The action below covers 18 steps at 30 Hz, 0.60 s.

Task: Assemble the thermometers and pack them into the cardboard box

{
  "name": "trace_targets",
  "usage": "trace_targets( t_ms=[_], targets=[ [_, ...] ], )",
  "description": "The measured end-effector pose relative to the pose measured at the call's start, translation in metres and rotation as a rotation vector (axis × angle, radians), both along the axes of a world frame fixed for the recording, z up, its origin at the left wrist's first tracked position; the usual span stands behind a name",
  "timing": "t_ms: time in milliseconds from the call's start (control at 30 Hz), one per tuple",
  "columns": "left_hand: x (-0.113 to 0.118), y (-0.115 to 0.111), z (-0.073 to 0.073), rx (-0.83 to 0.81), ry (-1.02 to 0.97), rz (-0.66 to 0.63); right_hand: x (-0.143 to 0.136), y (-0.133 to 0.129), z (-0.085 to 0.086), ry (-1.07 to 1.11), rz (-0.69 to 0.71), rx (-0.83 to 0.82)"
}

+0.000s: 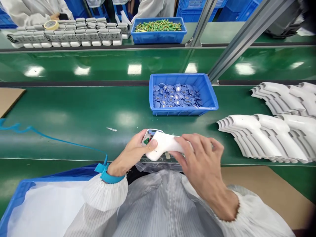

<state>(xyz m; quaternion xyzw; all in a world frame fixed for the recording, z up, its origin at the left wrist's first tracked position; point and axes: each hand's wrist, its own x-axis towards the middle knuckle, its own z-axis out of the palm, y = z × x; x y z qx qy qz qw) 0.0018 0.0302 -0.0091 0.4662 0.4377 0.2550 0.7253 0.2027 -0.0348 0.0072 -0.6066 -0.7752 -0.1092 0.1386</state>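
Note:
Near the front edge of the bench, my left hand (133,149) is closed around a white housing half with a circuit board (148,136); green and blue parts show inside it. Its thumb presses on the wide end of a white plastic shell (163,143) lying at an angle over that half. My right hand (203,161) grips the shell's narrower handle end between thumb and fingers. Most of the lower half is hidden under the shell, so I cannot tell whether the two are joined. A blue wrist strap (111,176) circles my left wrist.
Ahead sits a blue bin (182,112) of small blue parts. Nested white shells (261,135) are stacked at right. A blue coiled cord (66,141) crosses the bench at left. Beyond a metal post (247,36) are a bin of green batteries (158,39) and co-workers' sleeves.

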Motion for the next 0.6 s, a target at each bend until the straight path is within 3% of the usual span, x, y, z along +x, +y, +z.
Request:
trace_targets(
  t_ms=[133, 333, 400, 500, 600],
  targets=[
    [-0.002, -0.002, -0.005, 0.108, 0.16, 0.008, -0.017, 0.015, -0.002, 0.107, 0.078, -0.129],
    [-0.004, -0.008, -0.008, 0.262, 0.152, -0.085, 0.005, 0.028, 0.014, 0.56, 0.115, -0.833],
    [-0.003, -0.013, -0.007, 0.298, 0.198, -0.047, 0.013, 0.027, 0.019, 0.736, 0.15, -0.989],
    [-0.002, -0.021, -0.008, 0.39, 0.349, 0.043, 0.017, 0.02, 0.021, 0.973, 0.111, -1.026],
    [-0.003, -0.028, -0.012, 0.577, 0.531, 0.055, 0.014, 0.012, 0.016, 1.06, 0.058, -0.975]
  ],
)
